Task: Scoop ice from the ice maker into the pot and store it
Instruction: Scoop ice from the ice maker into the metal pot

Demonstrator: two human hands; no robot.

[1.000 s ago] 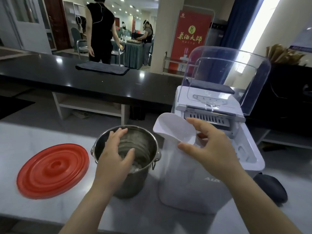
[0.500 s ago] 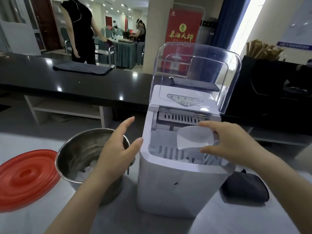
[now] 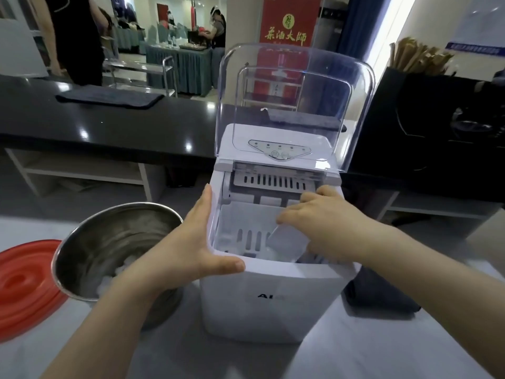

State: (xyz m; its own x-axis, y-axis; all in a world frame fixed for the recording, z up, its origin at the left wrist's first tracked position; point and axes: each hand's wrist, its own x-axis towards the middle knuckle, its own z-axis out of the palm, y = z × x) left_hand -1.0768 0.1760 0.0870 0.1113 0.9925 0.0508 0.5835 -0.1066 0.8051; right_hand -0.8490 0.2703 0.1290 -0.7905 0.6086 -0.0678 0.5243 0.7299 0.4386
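Note:
A white ice maker (image 3: 269,302) stands in front of me with its clear lid (image 3: 295,105) raised. My left hand (image 3: 188,247) lies flat against its left front corner, fingers straight along the side and thumb on the front rim. My right hand (image 3: 325,222) reaches inside the bin and holds a translucent white scoop (image 3: 287,242) that points down into the ice. To the left of the machine stands a steel pot (image 3: 90,242) with some ice (image 3: 114,272) at its bottom.
A red round lid (image 3: 24,283) lies flat at the left edge of the white counter. A dark cloth (image 3: 382,294) lies to the right of the ice maker. Beyond runs a black counter (image 3: 109,124); people stand in the room behind it.
My left hand moved from the pot to the ice maker's left corner. My right hand carried the scoop from above the pot down into the ice bin. The view shifted closer to the machine.

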